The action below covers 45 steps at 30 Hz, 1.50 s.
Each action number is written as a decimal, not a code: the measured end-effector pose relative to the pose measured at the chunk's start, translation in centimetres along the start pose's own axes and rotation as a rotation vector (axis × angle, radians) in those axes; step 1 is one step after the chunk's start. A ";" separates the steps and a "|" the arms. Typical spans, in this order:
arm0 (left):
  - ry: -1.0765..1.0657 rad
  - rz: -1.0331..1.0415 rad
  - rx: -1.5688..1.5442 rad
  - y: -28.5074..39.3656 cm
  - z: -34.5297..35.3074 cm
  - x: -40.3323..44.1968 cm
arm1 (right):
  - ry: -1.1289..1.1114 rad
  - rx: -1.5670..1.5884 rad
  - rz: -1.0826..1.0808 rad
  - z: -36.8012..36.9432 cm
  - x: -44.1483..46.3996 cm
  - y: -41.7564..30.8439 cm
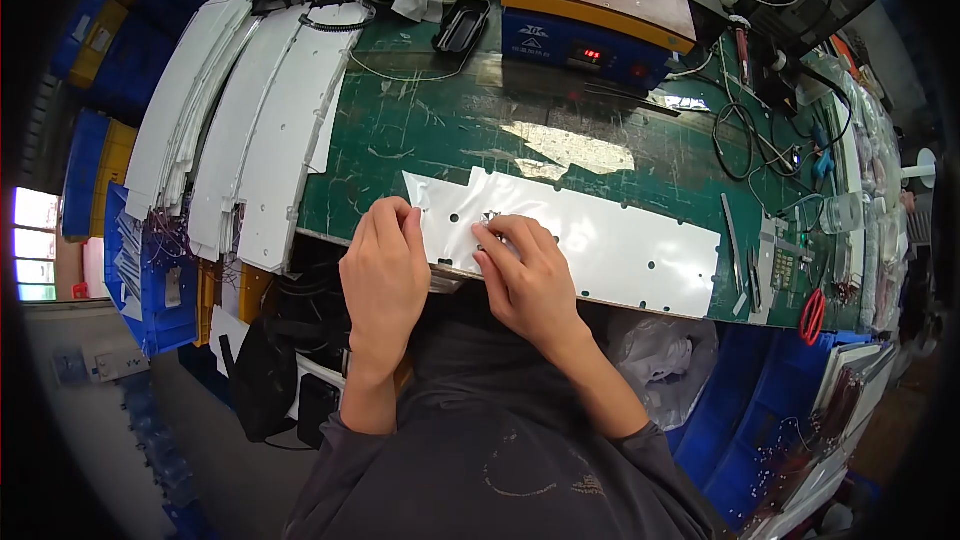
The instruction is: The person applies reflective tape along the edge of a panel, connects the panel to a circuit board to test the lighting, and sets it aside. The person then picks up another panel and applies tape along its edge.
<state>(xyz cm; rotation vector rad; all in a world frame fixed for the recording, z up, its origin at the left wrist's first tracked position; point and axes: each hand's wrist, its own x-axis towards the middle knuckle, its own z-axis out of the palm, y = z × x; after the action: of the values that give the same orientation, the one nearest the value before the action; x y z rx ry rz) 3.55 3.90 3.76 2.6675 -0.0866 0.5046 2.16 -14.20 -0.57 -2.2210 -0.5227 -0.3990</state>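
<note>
A long white sheet [620,245] with small dark holes lies along the front edge of the green table. At the sheet's left end is my left hand [388,250], its fingers closed together at the corner, where a glossy, film-like flap stands up. My right hand [525,270] rests over the left part of the sheet, thumb and fingers drawn together near a small dark printed mark [491,216]. Whatever is between its fingertips is too small to make out.
Stacks of white sheets [285,140] stand at the left. A blue and brown heating device [590,15] sits at the back. Tweezers [753,275], red-handled scissors [812,316] and cables [735,135] lie at the right. A black tray [462,26] is behind.
</note>
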 end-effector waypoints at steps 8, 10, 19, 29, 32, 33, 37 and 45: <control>-0.088 0.067 -0.026 1.7 0.2 0.3 | -0.007 0.003 0.003 0.1 0.0 0.2; -0.136 0.176 -0.010 1.5 0.5 0.2 | -0.026 -0.008 0.001 0.1 0.0 0.3; -0.186 -0.032 -0.384 2.0 -0.5 -0.8 | -0.034 0.034 0.032 -0.4 0.1 0.0; -0.233 -0.216 -1.043 2.6 1.0 -1.5 | 0.025 0.067 0.131 0.2 0.3 0.1; -0.250 -0.242 -1.146 1.6 2.0 -0.4 | 0.121 0.175 0.191 0.8 0.2 0.5; -0.226 -0.219 -0.999 0.9 2.8 -0.2 | 0.170 0.274 0.236 0.8 0.2 0.4; -0.156 -0.107 -0.676 -0.1 5.6 -0.2 | 0.176 0.647 0.587 -1.0 0.0 0.3; -0.102 0.186 -0.167 2.2 5.2 -0.7 | 0.979 1.072 0.670 -12.0 -3.6 2.3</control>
<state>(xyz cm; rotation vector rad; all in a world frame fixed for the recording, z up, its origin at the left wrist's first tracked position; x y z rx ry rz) 4.33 -0.29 -0.05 2.5322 -0.3933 0.3993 -1.21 -25.64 3.93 -0.8713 0.4653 -0.5826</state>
